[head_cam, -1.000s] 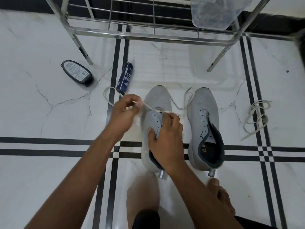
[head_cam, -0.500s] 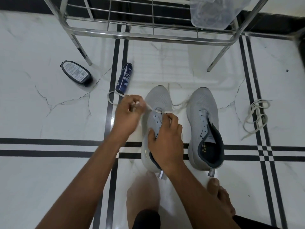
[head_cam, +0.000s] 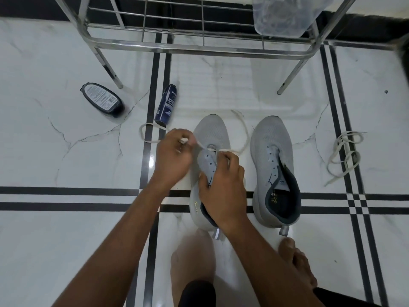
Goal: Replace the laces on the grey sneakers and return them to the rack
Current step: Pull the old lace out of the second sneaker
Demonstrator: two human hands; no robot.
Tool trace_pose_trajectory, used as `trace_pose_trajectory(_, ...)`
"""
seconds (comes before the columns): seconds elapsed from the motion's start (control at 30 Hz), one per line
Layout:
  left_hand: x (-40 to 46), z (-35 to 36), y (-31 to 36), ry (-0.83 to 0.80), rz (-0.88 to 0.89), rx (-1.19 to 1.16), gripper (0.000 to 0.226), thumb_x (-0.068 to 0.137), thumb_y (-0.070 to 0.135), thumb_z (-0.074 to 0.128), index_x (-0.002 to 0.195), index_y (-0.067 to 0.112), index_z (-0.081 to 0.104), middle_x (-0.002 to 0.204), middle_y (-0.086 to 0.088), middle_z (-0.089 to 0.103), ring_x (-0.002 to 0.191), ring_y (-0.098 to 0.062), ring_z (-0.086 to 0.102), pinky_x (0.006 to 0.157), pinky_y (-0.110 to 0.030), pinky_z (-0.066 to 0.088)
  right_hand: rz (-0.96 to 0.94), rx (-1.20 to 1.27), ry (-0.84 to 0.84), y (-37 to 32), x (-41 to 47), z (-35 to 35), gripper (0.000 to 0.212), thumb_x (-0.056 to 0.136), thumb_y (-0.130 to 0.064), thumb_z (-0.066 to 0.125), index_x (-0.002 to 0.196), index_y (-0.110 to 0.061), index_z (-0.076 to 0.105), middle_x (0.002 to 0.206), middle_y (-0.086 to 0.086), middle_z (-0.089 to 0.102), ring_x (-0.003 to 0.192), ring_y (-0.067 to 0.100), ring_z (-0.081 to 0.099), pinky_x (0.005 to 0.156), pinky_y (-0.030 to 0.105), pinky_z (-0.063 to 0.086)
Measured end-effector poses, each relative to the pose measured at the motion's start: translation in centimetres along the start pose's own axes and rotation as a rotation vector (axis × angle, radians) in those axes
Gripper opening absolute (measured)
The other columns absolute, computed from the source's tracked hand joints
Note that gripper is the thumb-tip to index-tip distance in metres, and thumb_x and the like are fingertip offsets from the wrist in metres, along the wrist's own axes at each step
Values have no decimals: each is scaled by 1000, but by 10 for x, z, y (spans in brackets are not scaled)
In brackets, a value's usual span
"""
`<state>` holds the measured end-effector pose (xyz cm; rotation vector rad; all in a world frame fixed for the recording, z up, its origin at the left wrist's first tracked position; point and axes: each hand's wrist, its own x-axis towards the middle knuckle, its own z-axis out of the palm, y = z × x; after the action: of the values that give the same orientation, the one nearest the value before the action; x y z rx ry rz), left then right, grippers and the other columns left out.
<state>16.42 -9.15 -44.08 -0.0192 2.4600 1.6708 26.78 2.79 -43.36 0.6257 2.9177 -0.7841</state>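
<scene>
Two grey mesh sneakers stand side by side on the white marble floor (head_cam: 66, 218) at the centre of the frame, toes toward the top: the left sneaker (head_cam: 210, 138) under the hands, the right sneaker (head_cam: 271, 140) just beside it, unlaced and open. The left hand (head_cam: 174, 156) is curled at the left sneaker's left edge, pinching one end of a white shoelace (head_cam: 244, 138). That lace crosses the lowest eyelets and loops out on both sides of the toe. The right hand (head_cam: 223, 187) rests over the sneaker's tongue and collar, its fingertips pinching the lace's other end. A second, loose white lace (head_cam: 345, 156) lies bunched at the right of the frame, well apart from the shoes. A steel wire shoe rack (head_cam: 199, 44) stands across the top, with a clear plastic bag (head_cam: 285, 16) on it. A dark blue spray can (head_cam: 166, 105) and a black oval bottle (head_cam: 101, 99) lie at the upper left. Two bare feet show at the bottom.
</scene>
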Motion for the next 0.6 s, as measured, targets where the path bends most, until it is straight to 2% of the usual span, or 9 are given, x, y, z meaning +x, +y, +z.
trace_pose_trajectory(0.1,6,-23,17,39,-236,-715,31,110,8,49,91,28,65,97,9,69,77,-6,52,67,-23,37,0,30,9,0,0,0,63,99,-43,65,152,-16,46,154,-1,38,133,23,44,101,37,54)
trace_pose_trajectory(0.13,7,-27,18,8,-260,-802,25,114,14,45,97,23,62,99,6,70,75,-7,52,66,-24,36,1,41,5,0,0,-1,63,99,-43,66,153,-17,46,154,-2,38,134,22,44,100,36,54)
trace_pose_trajectory(0.17,6,-26,20,-30,-275,-784,25,116,21,41,100,19,59,99,3,72,71,-8,50,65,-25,35,2,48,-1,0,0,-1,64,99,-43,66,153,-17,45,154,-2,37,135,22,43,100,36,54)
trace_pose_trajectory(0.23,-3,-17,23,-97,-269,-468,23,115,34,46,103,19,57,91,5,71,67,-6,52,66,-26,37,-3,50,-5,1,0,-1,64,98,-44,67,153,-18,45,154,-3,37,135,21,42,101,36,55)
trace_pose_trajectory(0.33,-18,-1,10,-209,-35,42,23,100,40,75,114,26,64,100,14,68,79,7,61,72,-12,47,-3,53,-15,2,1,-1,67,98,-43,69,154,-18,44,156,-2,36,135,23,43,100,37,54)
trace_pose_trajectory(0.37,-16,1,2,-207,54,128,22,97,38,79,112,27,68,102,15,70,87,6,63,76,-14,50,-2,50,-16,2,2,0,67,97,-43,69,154,-18,43,156,-1,36,135,23,43,100,37,55)
trace_pose_trajectory(0.47,-7,1,-15,-125,217,301,6,99,25,77,97,20,77,95,9,73,89,-5,62,85,-34,54,0,29,-13,2,2,1,66,98,-44,68,153,-18,44,155,0,37,134,23,44,98,38,57)
trace_pose_trajectory(0.53,-6,5,-13,-68,281,376,7,96,17,73,89,16,75,90,6,70,85,-7,57,83,-32,51,-2,22,-12,2,0,1,65,98,-44,67,153,-18,44,155,0,37,134,24,44,98,39,57)
trace_pose_trajectory(0.6,-6,2,-1,40,150,171,11,96,8,65,89,14,71,89,13,67,81,-1,58,80,-22,48,-3,22,0,1,-1,0,64,99,-43,66,153,-17,44,154,0,38,133,24,45,97,40,57)
